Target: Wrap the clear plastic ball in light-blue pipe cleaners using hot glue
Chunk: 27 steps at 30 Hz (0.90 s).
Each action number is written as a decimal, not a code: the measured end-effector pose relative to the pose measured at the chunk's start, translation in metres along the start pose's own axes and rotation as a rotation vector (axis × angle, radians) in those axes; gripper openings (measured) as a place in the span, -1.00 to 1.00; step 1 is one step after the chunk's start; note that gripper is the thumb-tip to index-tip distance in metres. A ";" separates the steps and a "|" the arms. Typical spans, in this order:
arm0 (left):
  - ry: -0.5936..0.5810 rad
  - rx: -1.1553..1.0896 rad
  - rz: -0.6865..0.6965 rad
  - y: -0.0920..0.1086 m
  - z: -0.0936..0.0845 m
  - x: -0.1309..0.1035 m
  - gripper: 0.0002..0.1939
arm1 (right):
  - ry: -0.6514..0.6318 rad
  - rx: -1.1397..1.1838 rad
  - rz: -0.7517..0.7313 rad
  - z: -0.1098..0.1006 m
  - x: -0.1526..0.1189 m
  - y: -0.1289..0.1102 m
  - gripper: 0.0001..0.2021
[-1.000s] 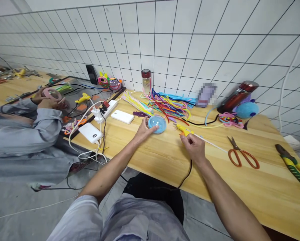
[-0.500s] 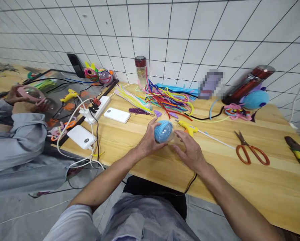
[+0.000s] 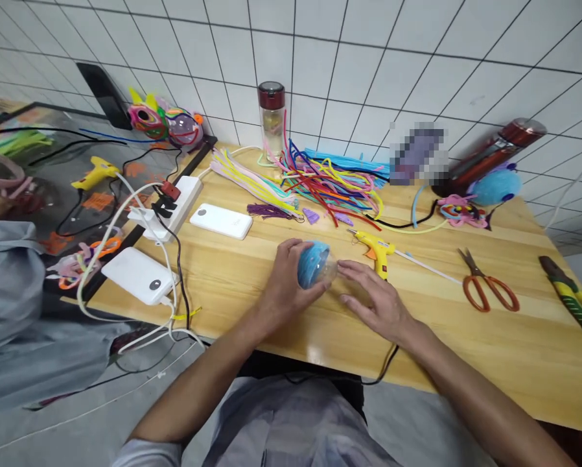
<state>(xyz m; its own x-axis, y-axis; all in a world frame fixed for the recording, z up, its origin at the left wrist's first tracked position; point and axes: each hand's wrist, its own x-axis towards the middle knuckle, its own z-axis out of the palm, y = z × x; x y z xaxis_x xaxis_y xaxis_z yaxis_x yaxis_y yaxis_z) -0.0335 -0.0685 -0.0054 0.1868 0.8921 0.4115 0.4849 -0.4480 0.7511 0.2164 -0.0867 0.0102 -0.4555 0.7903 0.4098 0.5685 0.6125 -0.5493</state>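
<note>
My left hand point(image 3: 286, 279) is wrapped around a clear plastic ball point(image 3: 313, 264), with its thumb along the near side. Blue fuzzy pipe cleaner covers the ball's left part, while the right part is bare and see-through. My right hand point(image 3: 376, 301) is at the bare side, fingers stretched and thumb apart, holding nothing. Its fingertips are at the ball's edge; whether they touch it I cannot tell. Just beyond that hand lies a yellow glue gun point(image 3: 376, 250) with a white glue stick point(image 3: 430, 267) in its back.
Orange-handled scissors point(image 3: 488, 285) and pliers point(image 3: 570, 295) lie right. Behind are pipe cleaners point(image 3: 330, 185), a glass bottle point(image 3: 271, 123), a leaning thermos point(image 3: 495, 155) and a blue fuzzy ball point(image 3: 495, 187). Left are power banks point(image 3: 138, 275), a power strip point(image 3: 174, 207), cables and another person's sleeve point(image 3: 13, 285).
The view has shifted right and closer. My left hand has turned the ball, and its thumb now lies across the near side. My right hand remains beside the clear part.
</note>
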 end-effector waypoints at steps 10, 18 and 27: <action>0.082 0.014 0.029 0.007 -0.006 -0.014 -0.15 | -0.007 -0.371 0.933 -0.062 -0.012 0.037 -0.56; 0.030 0.038 -0.037 0.007 -0.008 -0.014 -0.11 | -0.002 -0.528 1.039 -0.026 0.016 0.057 -0.60; 0.023 0.021 -0.038 0.004 -0.015 -0.013 -0.15 | 0.404 0.291 0.865 -0.035 0.003 0.038 -0.60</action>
<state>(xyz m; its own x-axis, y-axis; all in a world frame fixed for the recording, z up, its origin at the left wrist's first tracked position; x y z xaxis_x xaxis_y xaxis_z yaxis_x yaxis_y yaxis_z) -0.0466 -0.0826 -0.0005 0.1484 0.9066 0.3950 0.5094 -0.4125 0.7553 0.2609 -0.0601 0.0163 0.3342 0.9421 -0.0280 0.3798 -0.1619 -0.9108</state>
